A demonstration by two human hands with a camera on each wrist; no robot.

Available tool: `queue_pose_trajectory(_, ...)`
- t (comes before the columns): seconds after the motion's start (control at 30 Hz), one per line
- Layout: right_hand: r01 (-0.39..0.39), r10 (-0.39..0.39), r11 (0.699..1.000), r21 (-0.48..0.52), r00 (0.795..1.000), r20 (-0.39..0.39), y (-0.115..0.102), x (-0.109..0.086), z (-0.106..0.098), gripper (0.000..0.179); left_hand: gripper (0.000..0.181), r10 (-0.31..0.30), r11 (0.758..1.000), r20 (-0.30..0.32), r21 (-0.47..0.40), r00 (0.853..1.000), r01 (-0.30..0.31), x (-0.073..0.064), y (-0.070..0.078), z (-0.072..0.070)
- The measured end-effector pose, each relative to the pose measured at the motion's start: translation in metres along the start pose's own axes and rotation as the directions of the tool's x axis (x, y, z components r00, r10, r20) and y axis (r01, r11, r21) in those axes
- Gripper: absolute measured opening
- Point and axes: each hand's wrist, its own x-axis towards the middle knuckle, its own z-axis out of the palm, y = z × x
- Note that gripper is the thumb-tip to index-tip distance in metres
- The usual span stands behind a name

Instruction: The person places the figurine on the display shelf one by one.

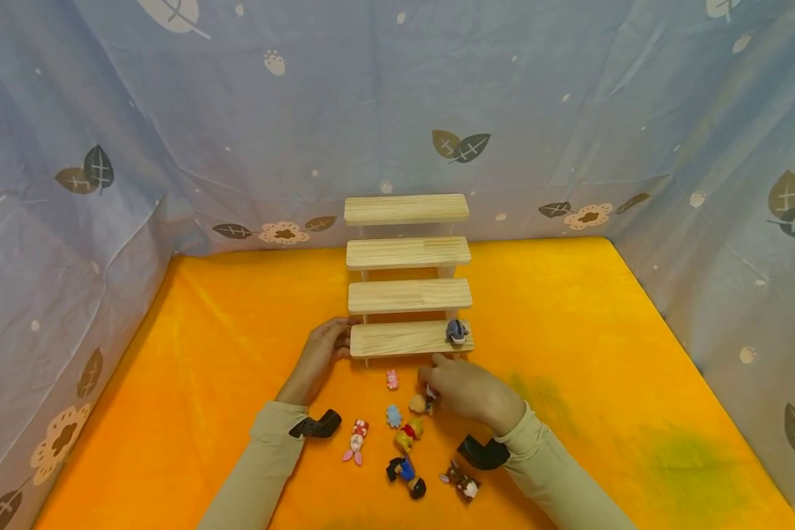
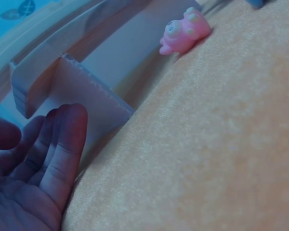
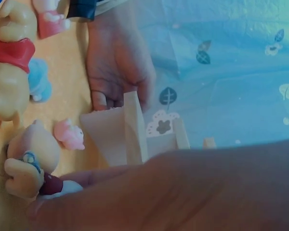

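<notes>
My left hand (image 1: 322,347) is at the left end of the wooden step shelf's lowest tier (image 1: 397,340). In the left wrist view its fingers (image 2: 70,139) lie fairly straight against or close beside the white side support (image 2: 94,96). In front of the shelf, my right hand (image 1: 467,390) pinches a small toy figurine (image 3: 50,185) with a beige head and dark red clothing, partly covered by the hand. A pink toy figurine (image 1: 392,380) lies between the hands. On the lowest tier's right end sits a grey-blue toy figurine (image 1: 457,332).
Nearer on the orange cloth (image 1: 225,442) lie a light-blue toy (image 1: 394,416), a yellow bear in red (image 1: 408,435), a pink-eared rabbit (image 1: 355,440), a black-haired figure in blue (image 1: 407,475) and a brown toy (image 1: 462,482). A patterned curtain (image 1: 271,132) hangs behind the shelf.
</notes>
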Motion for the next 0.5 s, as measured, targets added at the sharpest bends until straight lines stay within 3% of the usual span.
queue_pose_trajectory(0.23, 0.057, -0.058, 0.996, 0.066, 0.998, 0.011, 0.0004, -0.0023, -0.0037, 0.026, 0.041, -0.009, 1.0, -0.005, -0.01, 1.0, 0.009, 0.0005, -0.0003, 0.001)
queue_pose_trajectory(0.5, 0.108, -0.108, 0.992, 0.064, 0.994, -0.005, -0.0009, -0.0013, -0.0048, 0.024, 0.041, -0.004, 1.0, -0.001, 0.0, 1.0, 0.004, 0.001, 0.0, 0.0003)
